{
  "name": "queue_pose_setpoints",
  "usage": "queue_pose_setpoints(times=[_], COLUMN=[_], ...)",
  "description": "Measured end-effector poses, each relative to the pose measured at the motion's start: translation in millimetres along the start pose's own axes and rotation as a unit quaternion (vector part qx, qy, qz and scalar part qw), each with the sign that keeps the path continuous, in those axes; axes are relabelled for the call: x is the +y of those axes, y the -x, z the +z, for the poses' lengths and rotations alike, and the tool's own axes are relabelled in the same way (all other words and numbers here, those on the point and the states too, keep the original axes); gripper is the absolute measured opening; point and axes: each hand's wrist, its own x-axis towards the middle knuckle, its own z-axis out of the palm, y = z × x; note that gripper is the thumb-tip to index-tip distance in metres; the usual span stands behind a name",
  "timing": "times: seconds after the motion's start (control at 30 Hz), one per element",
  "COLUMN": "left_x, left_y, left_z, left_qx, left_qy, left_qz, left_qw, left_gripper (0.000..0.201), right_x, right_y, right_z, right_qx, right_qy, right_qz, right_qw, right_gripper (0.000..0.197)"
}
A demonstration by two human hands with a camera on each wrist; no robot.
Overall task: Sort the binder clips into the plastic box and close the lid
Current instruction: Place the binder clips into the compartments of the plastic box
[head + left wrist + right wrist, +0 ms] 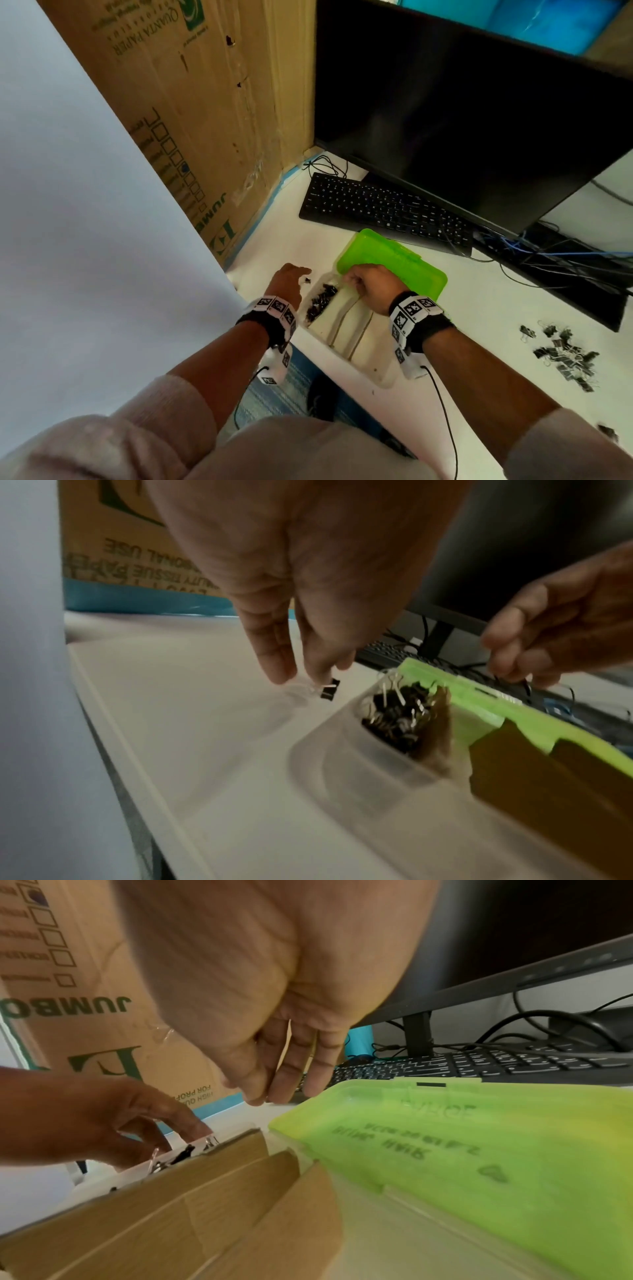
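A translucent plastic box (380, 377) with cardboard dividers (205, 1191) sits at the desk's front edge, its green lid (394, 263) swung open at the far side. Several black binder clips (320, 301) fill its left compartment (394, 718). My left hand (303, 275) hovers just left of the box, fingers pointing down, and pinches one binder clip (329, 689) by its wire handle. My right hand (352, 279) hangs over the box's far end by the lid hinge. Its fingers (274, 1085) are loosely extended with nothing visible between them.
A loose pile of binder clips (565, 353) lies on the white desk to the right. A black keyboard (383, 209) and a monitor (479, 120) stand behind the lid, with tangled cables (565, 260) at right. A tall cardboard carton (205, 120) stands at left.
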Motion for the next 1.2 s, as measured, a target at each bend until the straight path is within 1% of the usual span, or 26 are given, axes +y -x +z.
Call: queue_pose_setpoints(times=[0.07,0.13,0.2,0.27,0.33,0.4,0.47,0.53,0.6,0.67,0.73,0.8,0.87,0.93,1.03,1.17,1.2], left_x=[-1.7,-2.8,-4.6,-7.6,-10.2,-14.2,-12.4,-6.9,-3.2,-1.4,-3.3,-4.4,-9.1,-10.7,-7.5,-2.7,-4.1], left_y=[-4.7,-6.1,-4.5,-3.3,-1.8,-3.6,-4.5,-0.4,5.2,13.0,20.5,27.2,32.3,38.4,44.7,47.3,45.8], left_z=[7.5,14.2,17.2,17.3,14.1,10.2,5.5,1.1,-1.3,-3.4,-4.5,-5.6,-4.8,-5.9,-6.4,-4.2,-2.7], left_qx=[-0.027,-0.027,-0.021,-0.015,-0.028,-0.024,0.002,0.029,0.033,0.011,-0.018,-0.034,-0.043,-0.054,-0.056,-0.042,-0.031], left_qy=[-0.023,-0.052,-0.065,-0.055,-0.054,-0.017,0.056,0.123,0.148,0.136,0.128,0.084,0.042,0.022,0.011,0.045,0.053], left_qz=[0.000,-0.016,-0.034,-0.040,-0.043,-0.053,-0.053,-0.038,-0.004,0.035,0.039,0.045,0.053,0.050,0.062,0.092,0.100], left_qw=[0.999,0.998,0.997,0.998,0.997,0.998,0.997,0.991,0.988,0.990,0.991,0.995,0.997,0.997,0.996,0.994,0.993], left_gripper=[0.034,0.021,0.018,0.017,0.018,0.024,0.024,0.024,0.019,0.014,0.011,0.010,0.012,0.015,0.015,0.006,0.008], right_x=[3.6,4.7,1.4,-5.7,-13.7,-20.4,-23.9,-25.1,-26.3,-25.8,-24.3,-20.7,-19.8,-20.2,-22.2,-22.4,-22.8], right_y=[4.4,5.8,4.7,0.6,-5.6,-12.5,-18.8,-24.8,-30.2,-35.9,-41.1,-45.3,-46.7,-45.4,-38.3,-29.8,-27.5], right_z=[1.2,5.6,9.9,13.1,17.1,21.9,26.2,29.7,31.4,31.3,30.9,30.3,29.2,29.7,32.6,35.6,34.3], right_qx=[0.002,-0.009,-0.024,-0.034,-0.038,-0.031,-0.016,-0.007,-0.010,-0.007,0.003,0.017,0.027,0.028,0.021,0.023,0.021], right_qy=[0.011,0.029,0.049,0.074,0.108,0.145,0.166,0.174,0.172,0.169,0.167,0.167,0.173,0.158,0.125,0.104,0.096], right_qz=[-0.004,-0.021,-0.046,-0.084,-0.104,-0.094,-0.076,-0.062,-0.047,-0.033,-0.025,-0.016,-0.001,0.014,0.025,-0.002,-0.011], right_qw=[1.000,0.999,0.997,0.993,0.988,0.984,0.983,0.983,0.984,0.985,0.986,0.986,0.985,0.987,0.992,0.994,0.995], right_gripper=[0.035,0.036,0.035,0.031,0.028,0.026,0.025,0.025,0.027,0.028,0.030,0.033,0.034,0.032,0.028,0.026,0.026])
